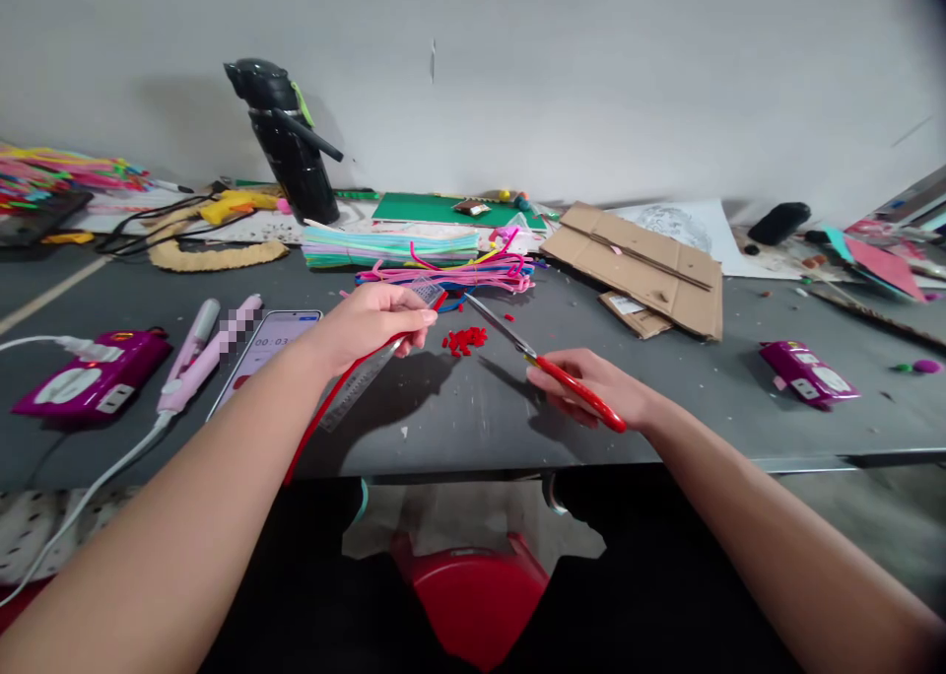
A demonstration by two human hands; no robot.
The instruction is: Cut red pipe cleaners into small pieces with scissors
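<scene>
My left hand [384, 321] is closed around a red pipe cleaner [325, 408] and a clear ruler [359, 388], held together above the table. The pipe cleaner trails down past the table's front edge, and its short upper end sticks out beyond my fingers. In my right hand [573, 383] are red-handled scissors [569, 383], their blades pointing up and left toward the left hand. Between the two hands, a small heap of cut red pieces [465, 340] lies on the grey table, with one or two pieces apart from it.
Bundles of coloured pipe cleaners [391, 247] lie behind the hands. Folded cardboard [642, 270] is at back right, a black flask [285, 147] at back left. Left of me are a phone [273, 344], a pink hair straightener [199, 364] and a purple power strip [96, 378].
</scene>
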